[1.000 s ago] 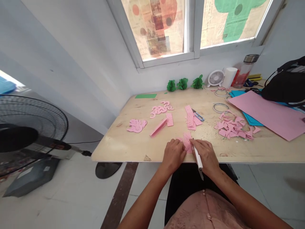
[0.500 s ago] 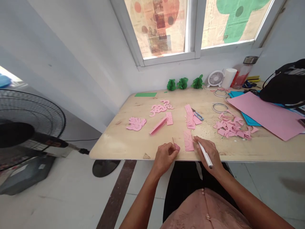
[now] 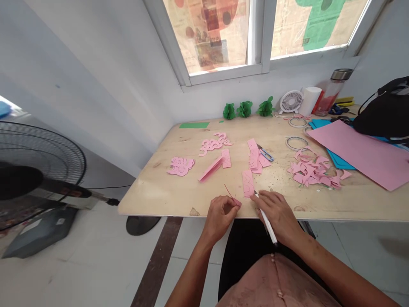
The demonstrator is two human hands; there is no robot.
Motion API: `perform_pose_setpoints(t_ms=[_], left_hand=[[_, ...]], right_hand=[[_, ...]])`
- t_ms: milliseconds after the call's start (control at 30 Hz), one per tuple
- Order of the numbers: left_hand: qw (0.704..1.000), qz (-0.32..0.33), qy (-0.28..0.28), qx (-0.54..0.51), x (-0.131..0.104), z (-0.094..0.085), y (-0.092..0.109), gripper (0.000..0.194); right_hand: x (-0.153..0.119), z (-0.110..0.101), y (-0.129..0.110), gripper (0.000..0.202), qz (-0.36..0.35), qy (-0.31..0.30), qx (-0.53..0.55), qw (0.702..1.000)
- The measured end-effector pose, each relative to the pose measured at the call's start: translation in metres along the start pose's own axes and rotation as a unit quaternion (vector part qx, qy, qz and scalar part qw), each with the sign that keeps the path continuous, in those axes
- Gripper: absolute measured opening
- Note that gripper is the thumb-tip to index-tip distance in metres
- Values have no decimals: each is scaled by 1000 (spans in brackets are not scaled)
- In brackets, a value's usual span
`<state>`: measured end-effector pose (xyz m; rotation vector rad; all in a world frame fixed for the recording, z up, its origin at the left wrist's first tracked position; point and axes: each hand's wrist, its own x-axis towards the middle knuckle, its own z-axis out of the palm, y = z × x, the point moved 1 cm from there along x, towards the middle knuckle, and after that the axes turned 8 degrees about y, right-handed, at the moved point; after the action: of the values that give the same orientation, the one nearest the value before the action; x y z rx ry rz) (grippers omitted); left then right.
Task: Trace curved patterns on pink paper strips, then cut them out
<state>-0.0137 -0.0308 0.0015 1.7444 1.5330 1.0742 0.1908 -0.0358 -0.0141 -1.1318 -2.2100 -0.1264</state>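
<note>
My left hand (image 3: 220,216) is closed in a pinch at the table's front edge, on a small folded pink paper piece (image 3: 237,203). A thin strip sticks up from that piece. With its fingers around a white pen (image 3: 267,225), my right hand (image 3: 278,214) rests on the table edge. The pen's dark tip is at the lower right of a pink paper strip (image 3: 248,183) marked with curved lines; I cannot tell whether it touches. Beyond lie more marked pink strips (image 3: 253,153), a folded pink strip (image 3: 211,169) and blue-handled snips (image 3: 266,154).
Curvy pink cutouts (image 3: 213,144) and stacked pink cutouts (image 3: 180,166) lie left. Pink scraps (image 3: 315,170), tape rolls (image 3: 295,143) and a large pink sheet (image 3: 361,153) are right. Green paper shapes (image 3: 244,109) and a small fan (image 3: 291,101) line the wall. A floor fan (image 3: 41,179) stands left.
The marked pink strip near my right hand has shifted slightly left and tilted. My right hand has moved its pen tip toward that strip. My left hand keeps its pinch.
</note>
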Motion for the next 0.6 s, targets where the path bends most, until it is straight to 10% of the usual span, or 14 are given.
perform_pose_setpoints(t_ms=[300,600], left_hand=[[1000,-18,0,5,3,-3,12,10],[971,127,-6,201,6,15,25,12]], right_hand=[[65,14,22,32,32,-21,-44,998],[30,7,-2,29,204,-4,244,948]])
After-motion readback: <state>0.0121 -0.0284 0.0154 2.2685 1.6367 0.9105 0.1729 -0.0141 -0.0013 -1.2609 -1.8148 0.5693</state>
